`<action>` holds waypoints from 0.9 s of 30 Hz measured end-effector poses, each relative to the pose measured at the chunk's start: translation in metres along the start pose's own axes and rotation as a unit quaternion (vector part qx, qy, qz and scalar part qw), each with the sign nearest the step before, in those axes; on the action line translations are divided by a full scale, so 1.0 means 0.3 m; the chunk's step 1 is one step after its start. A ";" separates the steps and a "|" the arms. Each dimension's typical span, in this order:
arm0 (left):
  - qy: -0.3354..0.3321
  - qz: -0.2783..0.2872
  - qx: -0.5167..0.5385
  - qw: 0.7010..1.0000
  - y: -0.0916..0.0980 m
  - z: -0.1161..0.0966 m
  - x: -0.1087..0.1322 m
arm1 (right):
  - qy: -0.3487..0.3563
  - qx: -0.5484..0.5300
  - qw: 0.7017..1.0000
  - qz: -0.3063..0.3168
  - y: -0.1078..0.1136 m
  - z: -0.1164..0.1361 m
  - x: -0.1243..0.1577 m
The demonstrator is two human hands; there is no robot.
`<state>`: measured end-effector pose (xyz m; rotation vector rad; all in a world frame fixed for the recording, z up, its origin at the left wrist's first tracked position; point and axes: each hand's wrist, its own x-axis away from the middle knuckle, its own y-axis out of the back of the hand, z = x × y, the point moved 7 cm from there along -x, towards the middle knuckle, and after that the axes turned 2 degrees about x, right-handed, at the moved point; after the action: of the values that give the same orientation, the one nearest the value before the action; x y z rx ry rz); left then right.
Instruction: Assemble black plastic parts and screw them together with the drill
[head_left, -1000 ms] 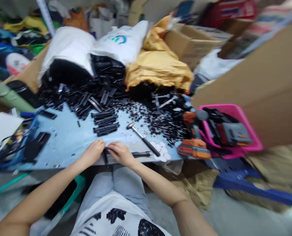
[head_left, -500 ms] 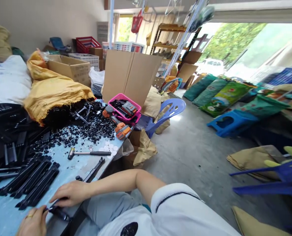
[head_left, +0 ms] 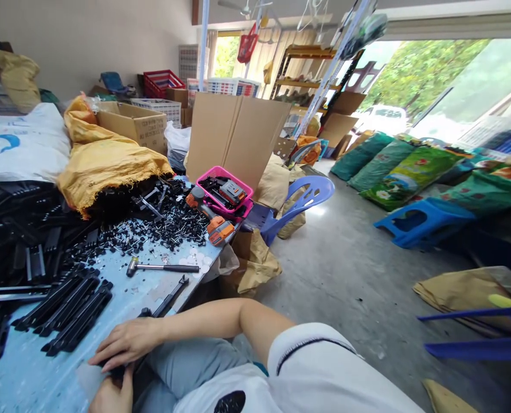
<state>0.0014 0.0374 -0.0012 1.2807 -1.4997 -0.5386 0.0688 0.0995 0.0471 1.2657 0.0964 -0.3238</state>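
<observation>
At the table's near edge my right hand [head_left: 128, 343] is closed over a black plastic part [head_left: 117, 371], its fingers reaching down across the top. My left hand [head_left: 112, 396] grips the same part from below, thumb up; most of the part is hidden between the hands. Close by my right wrist, a long narrow black piece [head_left: 171, 295] lies along the table edge. Left of my hands, several long black plastic strips [head_left: 77, 321] rest side by side on the blue tabletop [head_left: 18, 373]. A hammer [head_left: 164, 268] with a black grip lies beyond them.
An orange cordless drill [head_left: 218, 229] lies near the right edge beside a pink basket [head_left: 249, 192]. Behind the hammer spreads a heap of small black parts and screws [head_left: 169, 223]. A yellow sack [head_left: 113, 166] spills onto it. A purple chair [head_left: 298, 201] stands beyond the table corner.
My left hand has moved right and in under my right hand. The black part between them is now mostly covered. The view has shifted slightly left.
</observation>
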 end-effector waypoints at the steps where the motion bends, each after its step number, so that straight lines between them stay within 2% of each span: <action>1: 0.019 -0.010 -0.020 1.000 0.004 -0.019 0.002 | 0.000 0.000 1.000 0.000 0.001 -0.003 -0.001; 5: 0.066 -0.035 -0.062 0.995 0.044 -0.072 0.015 | 0.002 0.023 1.000 0.006 0.000 -0.008 0.002; 9: 0.056 -0.055 -0.050 0.996 0.067 -0.102 0.047 | -0.031 0.043 0.999 -0.008 0.000 -0.009 0.006; 11: 0.046 -0.072 -0.033 0.996 0.068 -0.115 0.061 | -0.068 0.028 0.997 -0.020 0.014 -0.004 0.015; 13: 0.024 -0.096 -0.035 0.994 0.075 -0.128 0.064 | -0.074 -0.003 0.996 -0.040 0.044 0.009 0.045; 14: 0.000 -0.129 -0.042 0.991 0.092 -0.138 0.062 | -0.075 -0.026 0.995 -0.068 0.070 0.006 0.072; 16: -0.067 -0.241 -0.059 0.966 0.150 -0.165 0.058 | -0.080 -0.076 0.984 -0.141 0.127 -0.027 0.148; 17: -0.115 -0.285 -0.066 0.949 0.174 -0.185 0.053 | -0.117 -0.088 0.969 -0.200 0.159 -0.068 0.200; 18: -0.161 -0.303 -0.071 0.937 0.185 -0.206 0.041 | -0.162 -0.088 0.953 -0.239 0.178 -0.113 0.253; 20: -0.232 -0.260 -0.077 0.934 0.173 -0.248 -0.010 | -0.183 -0.077 0.947 -0.253 0.184 -0.160 0.330; 22: -0.269 -0.177 -0.069 0.944 0.136 -0.284 -0.065 | -0.148 -0.056 0.962 -0.224 0.166 -0.164 0.369; 24: -0.271 -0.121 -0.055 0.953 0.104 -0.304 -0.101 | -0.105 -0.019 0.975 -0.197 0.147 -0.153 0.388; 27: -0.239 -0.121 -0.044 0.963 0.089 -0.304 -0.115 | -0.075 0.048 0.981 -0.172 0.132 -0.160 0.397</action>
<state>0.0673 0.1025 0.0393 1.3315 -1.6904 -1.1265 0.1986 0.1332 0.0395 1.3140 0.1731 -0.7293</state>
